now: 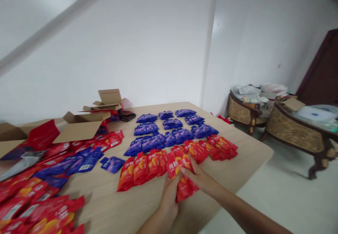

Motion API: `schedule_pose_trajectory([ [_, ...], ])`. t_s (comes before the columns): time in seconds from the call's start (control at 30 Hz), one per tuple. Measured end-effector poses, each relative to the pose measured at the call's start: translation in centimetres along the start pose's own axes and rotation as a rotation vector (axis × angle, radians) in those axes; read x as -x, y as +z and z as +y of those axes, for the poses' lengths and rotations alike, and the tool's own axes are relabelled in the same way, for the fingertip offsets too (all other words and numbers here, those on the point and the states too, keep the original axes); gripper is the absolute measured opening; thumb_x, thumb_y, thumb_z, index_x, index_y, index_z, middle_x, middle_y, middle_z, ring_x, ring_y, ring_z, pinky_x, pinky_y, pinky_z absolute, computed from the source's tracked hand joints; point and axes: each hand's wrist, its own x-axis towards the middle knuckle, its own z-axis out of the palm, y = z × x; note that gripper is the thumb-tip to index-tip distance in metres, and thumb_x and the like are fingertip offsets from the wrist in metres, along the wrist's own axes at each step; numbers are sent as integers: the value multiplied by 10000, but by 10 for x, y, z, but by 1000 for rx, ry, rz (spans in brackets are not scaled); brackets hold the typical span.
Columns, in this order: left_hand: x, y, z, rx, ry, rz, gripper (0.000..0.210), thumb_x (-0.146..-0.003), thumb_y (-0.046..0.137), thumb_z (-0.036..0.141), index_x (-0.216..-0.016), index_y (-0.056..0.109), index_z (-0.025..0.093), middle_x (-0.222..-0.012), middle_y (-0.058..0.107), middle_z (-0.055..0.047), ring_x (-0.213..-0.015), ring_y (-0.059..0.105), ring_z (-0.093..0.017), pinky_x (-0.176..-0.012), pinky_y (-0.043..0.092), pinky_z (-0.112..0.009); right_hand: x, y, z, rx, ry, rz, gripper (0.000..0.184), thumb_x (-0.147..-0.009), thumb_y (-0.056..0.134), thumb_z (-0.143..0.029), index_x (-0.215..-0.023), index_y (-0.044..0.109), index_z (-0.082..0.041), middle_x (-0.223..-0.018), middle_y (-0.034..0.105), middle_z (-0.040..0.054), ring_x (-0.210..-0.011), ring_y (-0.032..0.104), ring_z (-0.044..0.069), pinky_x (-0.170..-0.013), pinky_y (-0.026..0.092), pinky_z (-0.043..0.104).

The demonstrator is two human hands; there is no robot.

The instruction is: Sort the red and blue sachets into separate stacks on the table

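Note:
Red pouches [186,189] with orange fruit pictures and white lettering are held up over the front of the table. My left hand [171,198] is closed on their left side, and my right hand [202,178] grips the right side with its thumb across the front. More than one pouch seems to be in the grip; how many is hidden. Just beyond my hands runs a row of red pouches [140,170] laid in overlapping groups. Behind that row lie several groups of blue-purple pouches [155,141]. A single blue pouch [112,164] rests left of the rows.
A loose heap of red pouches [39,205] covers the table's left side, with blue pouches [84,162] among them. Open cardboard boxes [81,128] stand behind, beside a dark wallet-like item [127,116]. Two carved chairs [293,131] piled with bags stand right of the table [248,153].

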Motion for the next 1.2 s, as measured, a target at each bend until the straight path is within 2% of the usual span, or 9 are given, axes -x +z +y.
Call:
schedule_pose_trajectory([
  [0.1, -18, 27, -11, -75, -22, -57, 437, -678, 764, 249, -1076, 605, 165, -964, 716, -96, -881, 689, -238, -799, 542, -342, 7, -23, -1, -33, 34, 125, 938, -685, 691, -535, -1451, 216, -276, -1441, 413, 69, -1365, 313, 277, -1141, 244, 452],
  [0.17, -30, 41, -18, -108, -95, -89, 414, -670, 762, 229, -1046, 611, 146, -924, 722, -103, -837, 696, -241, -772, 548, -348, 12, -39, -2, -119, 47, 116, 961, -654, 731, -497, -1440, 237, -246, -1404, 459, 91, -1328, 378, 279, -1109, 307, 455],
  [0.3, -46, 71, -34, -74, -354, -173, 246, -710, 671, 214, -924, 634, 99, -766, 721, -104, -720, 700, -236, -725, 553, -348, 21, -73, 2, -327, 216, 123, 787, -671, 740, -411, -1351, 385, -231, -1315, 556, 83, -1190, 540, 264, -1017, 429, 438],
  [0.4, -54, 101, -42, 3, -484, -282, 198, -718, 556, 186, -868, 639, 88, -728, 713, -103, -682, 692, -219, -717, 549, -332, 25, -104, 9, -440, 270, 138, 623, -675, 741, -352, -1229, 506, -193, -1199, 643, 86, -1072, 626, 257, -952, 486, 407],
  [0.53, -77, 148, -56, -127, -544, -400, 246, -684, 521, 146, -889, 641, 83, -769, 712, -103, -657, 678, -196, -670, 541, -302, 24, -160, 14, -428, 343, 196, 495, -687, 734, -305, -1133, 561, -177, -1032, 716, 87, -885, 698, 232, -845, 544, 371],
  [0.67, -109, 195, -81, -384, -587, -361, 123, -738, 519, 151, -788, 620, 101, -655, 675, -70, -527, 618, -158, -567, 512, -265, 22, -225, 17, -369, 344, 120, 462, -709, 718, -271, -1131, 558, -171, -1042, 715, 97, -852, 706, 217, -800, 563, 340],
  [0.9, -142, 263, -140, -342, -600, -372, 68, -775, 552, 99, -812, 609, 96, -795, 693, -100, -661, 651, -161, -649, 520, -271, 11, -330, 36, -196, 426, 44, 512, -708, 691, -253, -1193, 541, -190, -1112, 689, 115, -932, 690, 239, -869, 543, 372],
  [1.07, -161, 296, -171, -260, -593, -362, 192, -700, 570, 22, -876, 600, 92, -838, 690, -107, -737, 661, -191, -688, 527, -305, -3, -384, 52, -86, 464, 11, 552, -662, 700, -233, -1192, 556, -176, -1102, 691, 122, -928, 688, 251, -858, 543, 370],
  [1.2, -178, 308, -188, -163, -592, -391, 198, -711, 534, 23, -891, 599, 76, -857, 683, -118, -750, 665, -200, -701, 527, -315, -14, -406, 72, -56, 493, 34, 563, -642, 698, -237, -1185, 561, -185, -1118, 685, 113, -925, 688, 254, -851, 544, 376],
])
